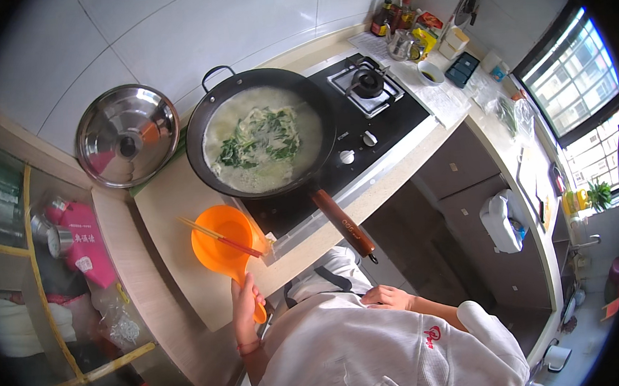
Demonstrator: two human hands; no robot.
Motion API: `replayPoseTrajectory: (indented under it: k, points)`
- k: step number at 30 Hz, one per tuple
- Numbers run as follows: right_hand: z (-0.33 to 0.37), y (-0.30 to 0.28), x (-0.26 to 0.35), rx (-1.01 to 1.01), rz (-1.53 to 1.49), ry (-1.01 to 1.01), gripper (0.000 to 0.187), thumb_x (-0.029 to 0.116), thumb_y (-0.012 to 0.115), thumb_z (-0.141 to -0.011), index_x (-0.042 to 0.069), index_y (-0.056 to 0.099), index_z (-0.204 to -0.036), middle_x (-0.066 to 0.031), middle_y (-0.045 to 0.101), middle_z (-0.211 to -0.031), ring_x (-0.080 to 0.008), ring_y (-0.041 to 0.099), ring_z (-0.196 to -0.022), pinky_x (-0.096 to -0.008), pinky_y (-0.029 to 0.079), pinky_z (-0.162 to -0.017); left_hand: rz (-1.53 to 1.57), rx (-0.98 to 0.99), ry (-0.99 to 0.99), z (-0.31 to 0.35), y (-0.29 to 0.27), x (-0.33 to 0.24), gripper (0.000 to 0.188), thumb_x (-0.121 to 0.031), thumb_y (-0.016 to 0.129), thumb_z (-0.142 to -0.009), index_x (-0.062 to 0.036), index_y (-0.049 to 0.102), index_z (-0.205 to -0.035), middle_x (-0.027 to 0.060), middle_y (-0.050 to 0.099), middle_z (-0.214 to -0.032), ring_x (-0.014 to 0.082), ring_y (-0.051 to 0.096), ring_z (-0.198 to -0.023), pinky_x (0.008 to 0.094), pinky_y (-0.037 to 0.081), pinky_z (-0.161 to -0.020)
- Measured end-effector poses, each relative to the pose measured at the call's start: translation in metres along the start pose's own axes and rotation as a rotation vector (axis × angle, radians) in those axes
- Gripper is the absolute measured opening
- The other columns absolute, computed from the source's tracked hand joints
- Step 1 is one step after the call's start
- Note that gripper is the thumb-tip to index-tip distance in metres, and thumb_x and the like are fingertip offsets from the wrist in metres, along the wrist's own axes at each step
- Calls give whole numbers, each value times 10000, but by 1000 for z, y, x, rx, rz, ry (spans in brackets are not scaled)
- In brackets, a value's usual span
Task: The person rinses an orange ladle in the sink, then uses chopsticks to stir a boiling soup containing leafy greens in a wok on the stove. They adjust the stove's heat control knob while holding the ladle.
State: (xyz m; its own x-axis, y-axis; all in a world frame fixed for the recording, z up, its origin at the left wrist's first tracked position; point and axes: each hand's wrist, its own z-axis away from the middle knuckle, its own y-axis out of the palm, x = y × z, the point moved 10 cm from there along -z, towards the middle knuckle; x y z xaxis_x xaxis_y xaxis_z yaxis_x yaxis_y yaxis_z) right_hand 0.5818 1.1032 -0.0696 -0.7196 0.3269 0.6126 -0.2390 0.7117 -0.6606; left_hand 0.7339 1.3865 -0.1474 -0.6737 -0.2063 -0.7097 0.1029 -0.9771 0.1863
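Observation:
My left hand (245,303) is closed round the handle of an orange plastic water scoop (216,248), beside the near left edge of the stove. A pair of chopsticks (228,242), red at one end and pale at the other, lies across the scoop's rim. Just above it, a black wok (198,140) stands on the stove, with leafy greens (266,135) in cloudy, foamy liquid. Its wooden handle (344,226) points toward me over the counter edge. My right hand (389,298) rests against the front of my shirt, fingers extended, with nothing visible in it.
A steel lid (127,136) leans on the wall left of the wok. To the right is a bare gas burner (368,83). Beyond it stand sauce bottles (383,17), a steel kettle (405,45) and a small bowl (429,73). A shelf cabinet (27,213) is at the left.

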Motion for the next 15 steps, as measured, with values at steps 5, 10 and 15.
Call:
replayPoseTrajectory:
  k: [5, 10, 15]
  points:
    - [5, 4, 1, 10, 35, -8, 331, 77, 484, -923, 55, 438, -1250, -167, 528, -1216, -293, 565, -1084, -423, 496, -903, -8, 16, 9, -1, 2, -1, 274, -262, 493, -974, -129, 407, -1197, -17, 399, -652, 61, 397, -460, 217, 405, -440]
    - [7, 5, 1, 8, 47, -11, 337, 79, 490, -909, 56, 449, -1243, -168, 529, -1223, -292, 563, -1088, -423, 494, -907, -10, 15, 20, 0, 2, -2, 278, -262, 495, -973, -129, 405, -1201, -16, 402, -656, 63, 399, -465, 218, 407, -442]
    - [5, 4, 4, 17, 43, -8, 339, 76, 498, -900, 53, 452, -1235, -163, 531, -1220, -291, 564, -1087, -419, 491, -913, -16, 15, 10, -1, 0, 0, 292, -265, 495, -972, -127, 402, -1212, -17, 404, -659, 63, 402, -467, 216, 408, -442]
